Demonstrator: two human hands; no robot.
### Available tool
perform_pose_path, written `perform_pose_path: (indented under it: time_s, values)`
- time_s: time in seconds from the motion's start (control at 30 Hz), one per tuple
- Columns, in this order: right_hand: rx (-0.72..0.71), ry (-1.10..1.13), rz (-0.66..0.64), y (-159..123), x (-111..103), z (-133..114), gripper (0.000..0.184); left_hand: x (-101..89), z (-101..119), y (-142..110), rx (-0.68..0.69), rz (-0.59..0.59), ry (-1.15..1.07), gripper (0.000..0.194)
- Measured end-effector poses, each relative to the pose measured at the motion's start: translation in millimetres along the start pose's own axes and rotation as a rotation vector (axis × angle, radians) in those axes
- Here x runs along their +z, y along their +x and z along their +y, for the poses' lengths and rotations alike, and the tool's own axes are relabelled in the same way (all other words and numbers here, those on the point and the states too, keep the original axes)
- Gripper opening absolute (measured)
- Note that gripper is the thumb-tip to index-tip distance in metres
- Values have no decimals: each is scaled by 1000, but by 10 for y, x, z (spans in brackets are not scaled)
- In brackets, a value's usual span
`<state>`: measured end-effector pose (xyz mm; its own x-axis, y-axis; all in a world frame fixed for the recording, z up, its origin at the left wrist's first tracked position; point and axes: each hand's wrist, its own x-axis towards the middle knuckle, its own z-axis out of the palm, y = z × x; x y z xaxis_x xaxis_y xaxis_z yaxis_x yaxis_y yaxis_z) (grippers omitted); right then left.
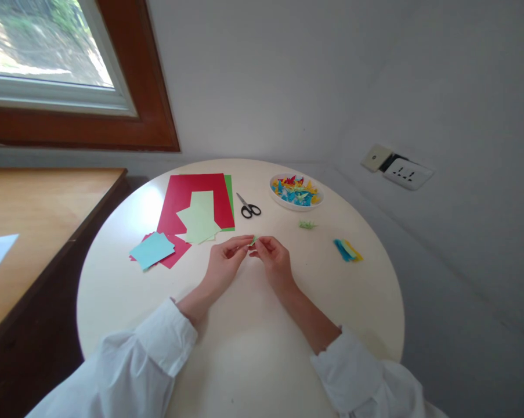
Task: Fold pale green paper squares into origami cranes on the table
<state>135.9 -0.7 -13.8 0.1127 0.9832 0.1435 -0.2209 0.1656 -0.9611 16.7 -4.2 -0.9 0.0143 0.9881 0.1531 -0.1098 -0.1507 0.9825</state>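
Note:
Between my fingertips, over the middle of the round table, is a small folded piece of light green paper. My left hand pinches it from the left, and my right hand pinches it from the right; the fingers hide much of its shape. Beyond my right hand lies a little heap of light green folded paper pieces. Scissors with black handles rest past my hands, blades pointing away. Left of them, light green paper sheets lie on a large red sheet.
A white dish of colourful folded paper pieces stands at the back right. Blue and yellow paper strips lie at the right. Light blue squares sit over red ones at the left. A wooden desk stands beyond the round table.

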Motion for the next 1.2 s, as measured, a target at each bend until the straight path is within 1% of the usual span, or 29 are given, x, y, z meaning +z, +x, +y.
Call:
perform_pose_path:
  time_s: [0.13,0.33,0.73,1.03,1.2]
  values:
    - [3,12,3,-4,9,-12,18,16,23,-3,-14,10,-12,21]
    - [6,-4,0,-10,16,-35,16,12,0,3,-19,27,28,22]
    - [1,-26,-11,-3,9,-34,11,7,6,9,29,-6,46,18]
    - [23,-122,-3,3,15,-37,10,7,-18,19,12,18,73,19]
    - [26,-136,-9,7,0,-35,7,-7,-17,29,-4,40,93,21]
